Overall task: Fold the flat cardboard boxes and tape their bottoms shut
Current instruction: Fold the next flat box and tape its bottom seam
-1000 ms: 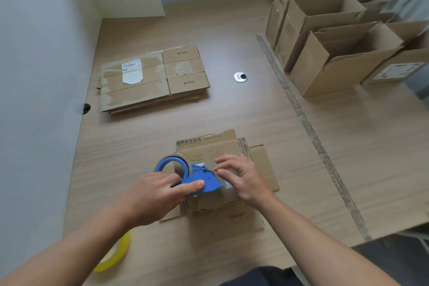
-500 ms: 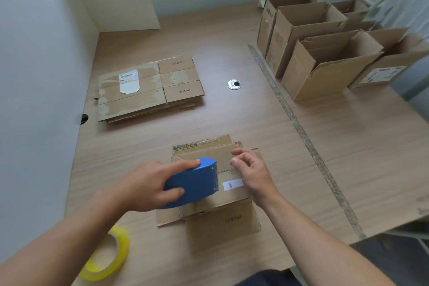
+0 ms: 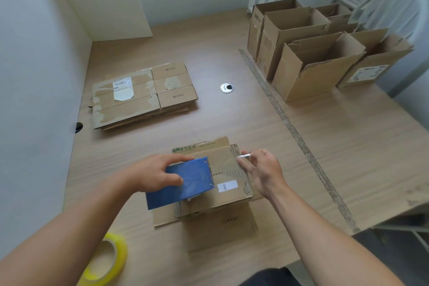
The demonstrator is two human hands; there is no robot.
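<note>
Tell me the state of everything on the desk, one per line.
box, bottom up, flaps closed
tape dispenser, on the box, gripped by left hand
tape end, pinched by right hand
flat boxes, stacked flat
folded boxes, upright, tops open
yellow tape roll, lying flat

On my wooden table (image 3: 232, 118) lay a stack of flat cardboard boxes (image 3: 144, 95), one box (image 3: 228, 161) just before me, a yellow tape roll (image 3: 121, 255), and open boxes (image 3: 308, 76) far right.
</note>
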